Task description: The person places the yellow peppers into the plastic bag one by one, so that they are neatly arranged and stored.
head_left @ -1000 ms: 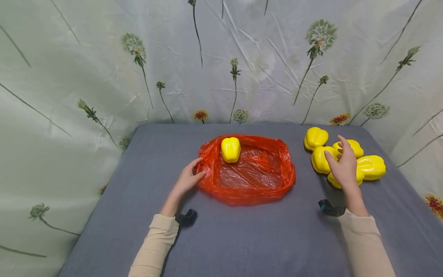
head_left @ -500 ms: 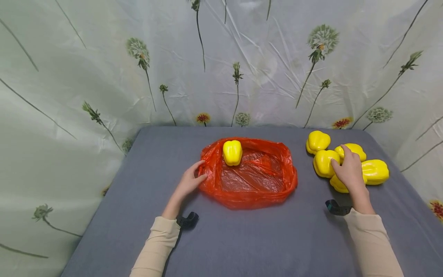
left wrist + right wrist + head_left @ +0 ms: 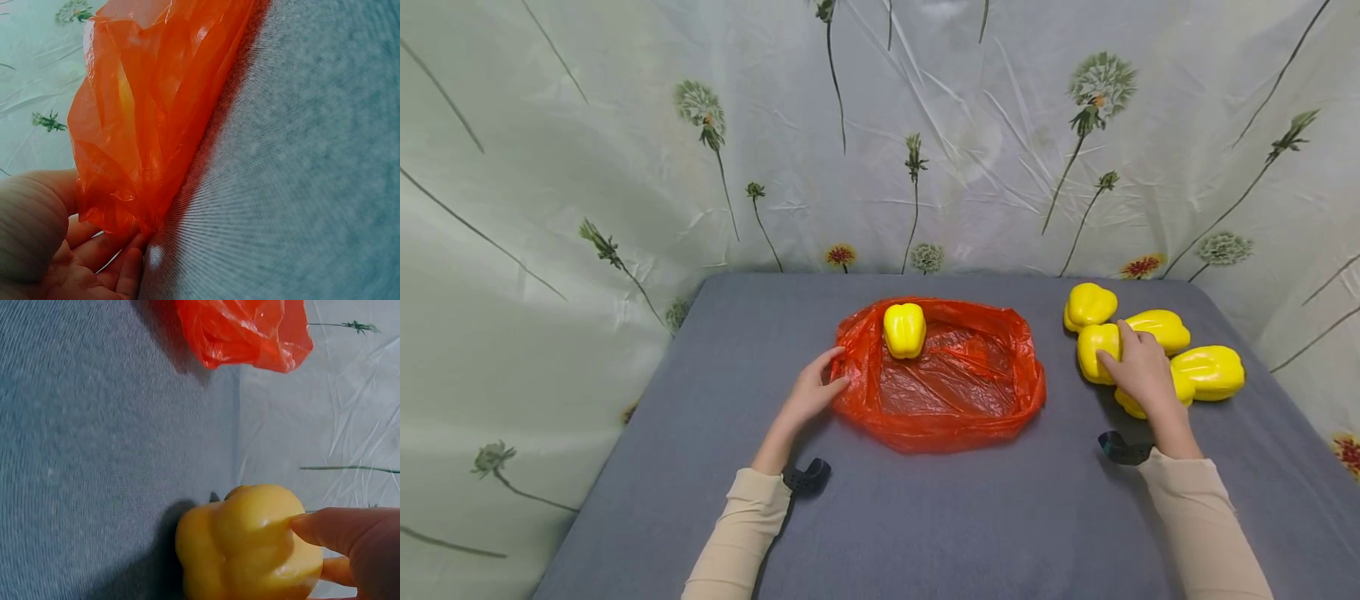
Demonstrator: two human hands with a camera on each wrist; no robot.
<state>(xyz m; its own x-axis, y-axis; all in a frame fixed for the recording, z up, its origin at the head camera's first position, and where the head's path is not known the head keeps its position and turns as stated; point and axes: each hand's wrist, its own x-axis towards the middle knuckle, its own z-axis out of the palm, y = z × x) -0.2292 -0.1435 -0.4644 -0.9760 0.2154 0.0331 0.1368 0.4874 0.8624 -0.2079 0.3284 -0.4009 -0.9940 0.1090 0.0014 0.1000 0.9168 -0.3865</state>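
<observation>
A red plastic bag [image 3: 936,429] lies spread open at the middle of the grey table. My left hand [image 3: 807,393] pinches its left end; in the left wrist view the crumpled bag end [image 3: 122,209] sits between thumb and fingers. One yellow bell pepper [image 3: 904,332] stands inside the bag, at its back left. On the right, my right hand [image 3: 1144,368] grips another yellow bell pepper [image 3: 1096,355] by its side. The right wrist view has the thumb on the pepper's surface [image 3: 250,547], with the other fingers partly hidden behind it.
More yellow bell peppers cluster around my right hand: one behind [image 3: 1088,307], one at the back right [image 3: 1161,329], one to the right [image 3: 1213,372], and one partly under the wrist [image 3: 1131,403]. A floral curtain [image 3: 985,167] hangs along the table's back edge.
My right hand has come down onto the peppers, then moved left to grip the front left one, which has shifted slightly. The left hand keeps its place at the bag.
</observation>
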